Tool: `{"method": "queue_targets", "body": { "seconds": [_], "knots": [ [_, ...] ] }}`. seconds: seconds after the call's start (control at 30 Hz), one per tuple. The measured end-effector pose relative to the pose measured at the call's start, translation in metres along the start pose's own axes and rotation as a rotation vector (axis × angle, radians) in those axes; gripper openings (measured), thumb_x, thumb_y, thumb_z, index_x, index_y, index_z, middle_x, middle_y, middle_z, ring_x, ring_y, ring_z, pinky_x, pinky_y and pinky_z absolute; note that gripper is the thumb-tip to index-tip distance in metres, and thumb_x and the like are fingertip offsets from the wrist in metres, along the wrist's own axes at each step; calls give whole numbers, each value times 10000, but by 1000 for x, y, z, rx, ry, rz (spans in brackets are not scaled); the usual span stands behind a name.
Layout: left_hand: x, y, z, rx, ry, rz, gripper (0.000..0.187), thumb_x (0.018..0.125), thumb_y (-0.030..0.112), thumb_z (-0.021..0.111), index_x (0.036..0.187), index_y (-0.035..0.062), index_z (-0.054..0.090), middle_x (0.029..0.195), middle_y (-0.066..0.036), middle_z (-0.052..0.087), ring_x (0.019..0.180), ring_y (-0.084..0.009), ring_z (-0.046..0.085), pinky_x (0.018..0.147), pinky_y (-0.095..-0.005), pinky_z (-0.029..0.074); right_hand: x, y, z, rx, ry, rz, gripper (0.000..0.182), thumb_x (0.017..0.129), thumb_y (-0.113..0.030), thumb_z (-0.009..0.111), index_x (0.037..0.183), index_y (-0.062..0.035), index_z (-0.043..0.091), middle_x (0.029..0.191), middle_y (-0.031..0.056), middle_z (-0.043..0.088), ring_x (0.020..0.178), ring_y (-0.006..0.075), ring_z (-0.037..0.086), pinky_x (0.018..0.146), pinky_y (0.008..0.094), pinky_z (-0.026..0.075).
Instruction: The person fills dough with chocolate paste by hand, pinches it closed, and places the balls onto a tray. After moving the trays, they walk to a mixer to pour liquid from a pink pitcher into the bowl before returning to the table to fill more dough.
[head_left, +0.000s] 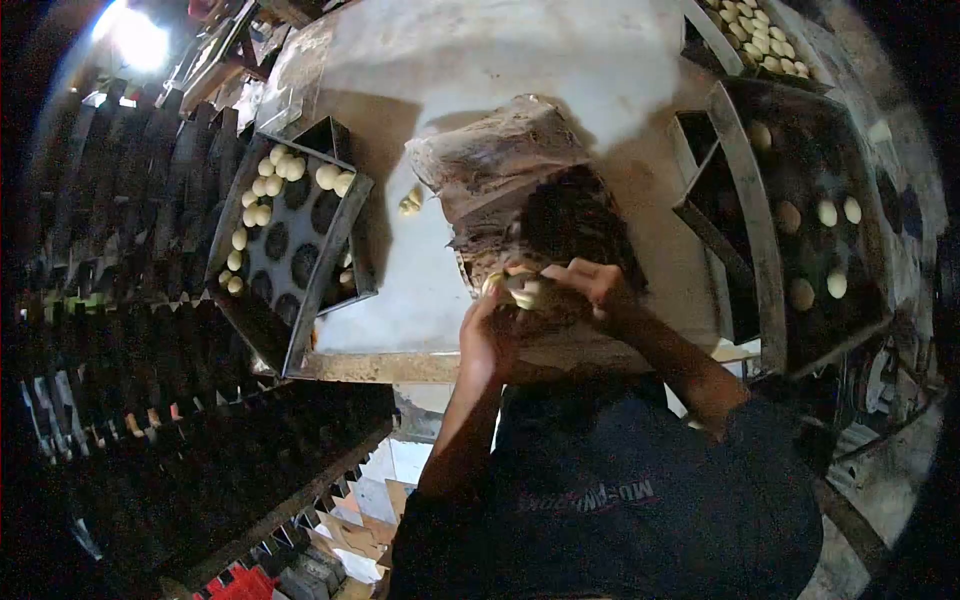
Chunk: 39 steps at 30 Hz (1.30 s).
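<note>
My left hand (pixel 486 318) is closed around a small pale piece of dough (pixel 524 292) with something darker on its top. At its right side, my right hand (pixel 597 284) is bent with its fingers drawn together, close to the dough. Whatever sits in those fingers, if anything, is too dark to make out. Beneath both hands lies a brown, stained, wrinkled sheet (pixel 510 150), cloth or paper, its near part in deep shadow. To its left, a little scrap of dough (pixel 411 203) rests on the table.
At the left stands a metal tray (pixel 330 255) with several dough balls (pixel 262 187) and dark round marks. Another deep tray (pixel 757 200) at the right holds a few balls (pixel 836 284). More balls (pixel 765 40) fill a tray at the far right. The worktable (pixel 400 50) has a wooden front edge.
</note>
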<state>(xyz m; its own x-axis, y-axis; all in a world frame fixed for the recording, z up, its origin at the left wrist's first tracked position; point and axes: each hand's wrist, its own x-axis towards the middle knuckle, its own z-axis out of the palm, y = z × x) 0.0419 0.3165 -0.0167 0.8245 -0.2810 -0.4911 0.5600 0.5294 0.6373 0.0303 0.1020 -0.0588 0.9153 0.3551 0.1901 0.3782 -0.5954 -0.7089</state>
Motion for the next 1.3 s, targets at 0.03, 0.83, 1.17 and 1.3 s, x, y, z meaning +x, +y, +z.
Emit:
{"method": "queue_targets", "body": {
  "seconds": [0.03,0.83,1.17,1.3],
  "knots": [
    [-1,-2,5,-24,-24,10,442,955,270,475,1270,-40,480,1230,-124,550,1108,-218,540,908,-327,459,-8,-3,7,-74,73,-40,464,821,-131,598,1281,-107,542,840,94,575,698,229,606,575,328,500],
    [-209,-24,-97,932,-27,965,646,957,212,433,1438,-65,102,1460,-345,138,1355,-456,215,1104,-491,179,-55,-295,95,198,429,-84,302,749,-52,747,993,87,636,1054,113,555,902,195,616,699,274,543],
    [-301,12,-119,246,-272,930,581,840,383,672,1253,-6,546,1339,-188,429,1160,-246,485,947,-387,411,-88,-372,72,256,356,-315,277,726,-41,760,984,8,670,914,89,627,791,176,617,657,285,509],
    [-301,1,-110,513,-185,1222,342,873,341,631,1002,24,616,1245,-238,511,1027,-294,572,868,-413,464,-103,-376,56,636,98,160,291,781,-41,738,1044,28,635,894,83,649,782,119,636,612,232,522]
  ]
}}
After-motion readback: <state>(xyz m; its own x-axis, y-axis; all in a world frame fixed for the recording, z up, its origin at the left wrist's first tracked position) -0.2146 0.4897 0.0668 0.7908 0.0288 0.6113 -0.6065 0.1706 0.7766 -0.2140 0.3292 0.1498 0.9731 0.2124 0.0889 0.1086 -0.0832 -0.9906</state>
